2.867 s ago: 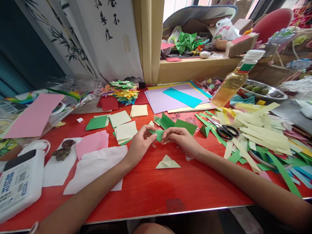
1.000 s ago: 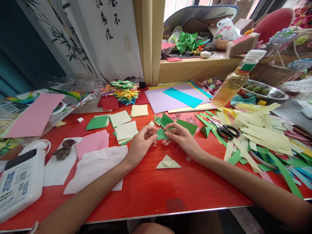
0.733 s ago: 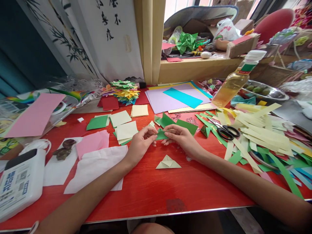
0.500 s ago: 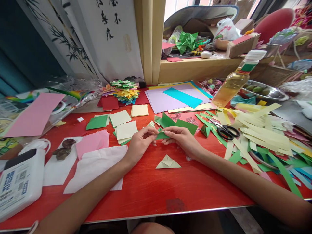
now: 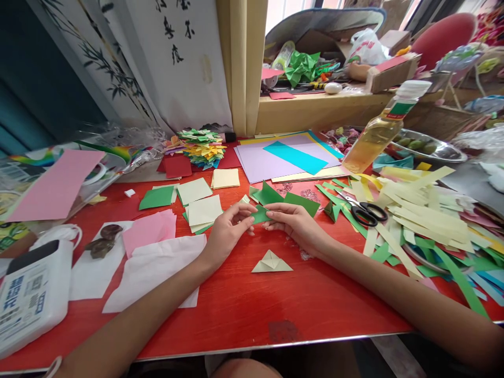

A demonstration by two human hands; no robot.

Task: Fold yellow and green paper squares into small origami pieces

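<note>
My left hand [image 5: 227, 233] and my right hand [image 5: 296, 224] meet over the red table [image 5: 236, 304], both pinching a small folded green paper piece [image 5: 260, 215] between their fingertips. A finished pale yellow folded triangle [image 5: 271, 262] lies on the table just in front of my hands. Behind the hands lie larger green folded pieces [image 5: 285, 198]. To the left sit pale yellow and green paper squares [image 5: 199, 202].
Black scissors [image 5: 364, 211] lie to the right, beside a heap of yellow and green paper strips [image 5: 425, 220]. An oil bottle [image 5: 374, 134], a stack of coloured sheets [image 5: 289, 157], pink paper and white tissue [image 5: 153, 262], and a white container [image 5: 29, 294] surround the work area.
My fingers have shifted slightly on the green piece, which has been refolded and tilted between the fingertips. Both hands stay in the same place.
</note>
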